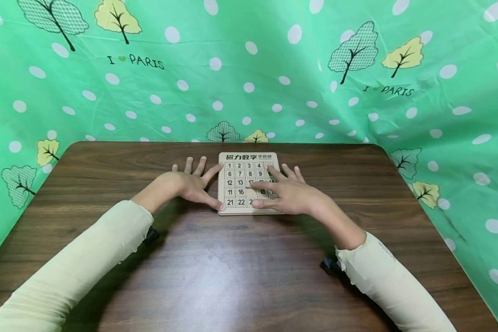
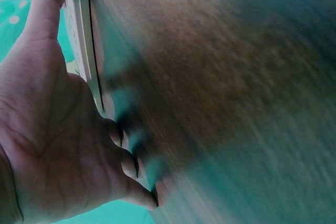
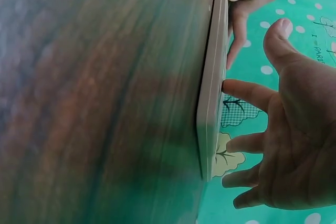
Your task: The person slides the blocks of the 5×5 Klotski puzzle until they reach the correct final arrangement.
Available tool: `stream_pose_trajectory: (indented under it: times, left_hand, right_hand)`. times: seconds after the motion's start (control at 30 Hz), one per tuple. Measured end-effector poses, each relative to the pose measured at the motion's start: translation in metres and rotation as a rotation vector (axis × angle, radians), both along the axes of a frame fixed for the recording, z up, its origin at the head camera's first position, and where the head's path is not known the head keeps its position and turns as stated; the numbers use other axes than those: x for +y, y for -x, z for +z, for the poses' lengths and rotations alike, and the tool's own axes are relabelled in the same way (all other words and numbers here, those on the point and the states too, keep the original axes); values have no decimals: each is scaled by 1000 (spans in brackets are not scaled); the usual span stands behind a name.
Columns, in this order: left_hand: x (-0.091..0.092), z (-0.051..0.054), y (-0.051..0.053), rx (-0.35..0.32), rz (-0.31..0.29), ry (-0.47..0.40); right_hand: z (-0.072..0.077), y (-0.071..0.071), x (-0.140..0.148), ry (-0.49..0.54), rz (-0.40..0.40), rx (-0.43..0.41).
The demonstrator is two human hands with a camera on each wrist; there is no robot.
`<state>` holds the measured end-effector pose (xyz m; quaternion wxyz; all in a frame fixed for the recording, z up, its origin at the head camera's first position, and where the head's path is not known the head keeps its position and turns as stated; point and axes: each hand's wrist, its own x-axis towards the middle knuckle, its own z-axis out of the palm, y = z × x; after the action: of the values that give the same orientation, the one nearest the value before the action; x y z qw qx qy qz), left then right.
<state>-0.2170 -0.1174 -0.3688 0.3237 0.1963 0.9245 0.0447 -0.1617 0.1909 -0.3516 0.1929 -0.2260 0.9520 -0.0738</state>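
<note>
A pale wooden number sliding puzzle (image 1: pixel 234 174) lies flat on the table, its black-numbered tiles facing up. My left hand (image 1: pixel 186 185) is spread along its left side, thumb at the near left corner and index finger against the upper left edge. Over the right part reaches my right hand (image 1: pixel 295 195), fingers extended. Its index fingertip touches the face by tile 17, beside a gap left of tile 18. In the right wrist view, the right thumb (image 3: pixel 281 40) is raised off the board (image 3: pixel 212 103). Several right-hand tiles are hidden under the fingers.
The dark brown wooden table (image 1: pixel 216 276) has rounded far corners. Behind it and at both sides hangs a green curtain (image 1: pixel 232 83) with white dots and printed trees. Black straps or devices (image 1: pixel 331 265) show beneath both sleeved wrists.
</note>
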Motion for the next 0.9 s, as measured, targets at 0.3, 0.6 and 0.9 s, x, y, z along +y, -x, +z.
stream_pose_trajectory:
  times: [0.3,0.6,0.9]
  left_hand:
    - [-1,1,-1,-7,4,-2]
    - [-1,-7,3,1,13,0]
    - [-2,-2,-1,-3,4,-18]
  right_hand:
    - [2,-12,0,7,8,-6]
    - [5,-26,1,24,19,-12]
    - [-2,-14,-14,63,4,14]
